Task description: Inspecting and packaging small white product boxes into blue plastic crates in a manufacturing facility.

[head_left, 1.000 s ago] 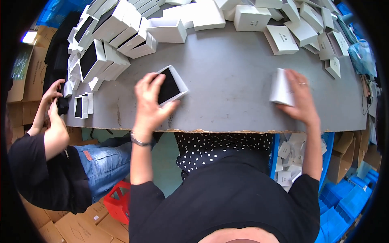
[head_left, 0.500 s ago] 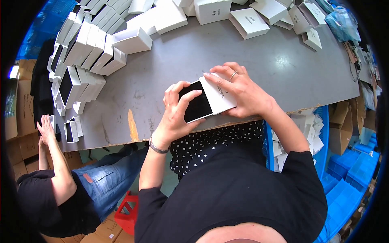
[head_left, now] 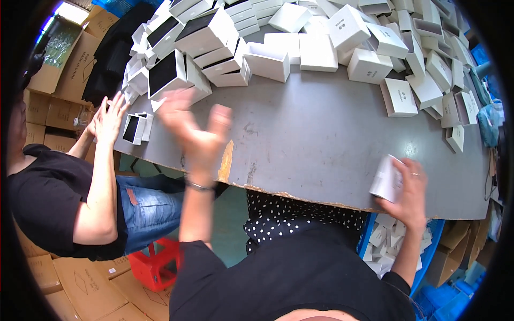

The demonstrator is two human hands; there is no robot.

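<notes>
My right hand (head_left: 412,195) grips a small white cardboard box (head_left: 386,179) near the right front edge of the grey table. The box is tilted, with its inside turned from view. Over at the left, my left hand (head_left: 198,131) is off the table, smeared by motion, with thumb and fingers apart and nothing visible in it. Its fingertips are nearest a stack of white boxes with black inserts (head_left: 167,75); whether they touch one I cannot tell.
White box sleeves (head_left: 399,96) are heaped along the table's (head_left: 300,139) far side. A co-worker (head_left: 64,203) stands at the left, hands by a small white box (head_left: 137,128). Below the right edge is a blue crate (head_left: 364,235) of white boxes; a red stool (head_left: 155,267) stands lower left.
Both my hands were on one partly opened white box at the front middle. Now the right hand has a white box further right, and the left has swung toward the stack. The view has shifted.
</notes>
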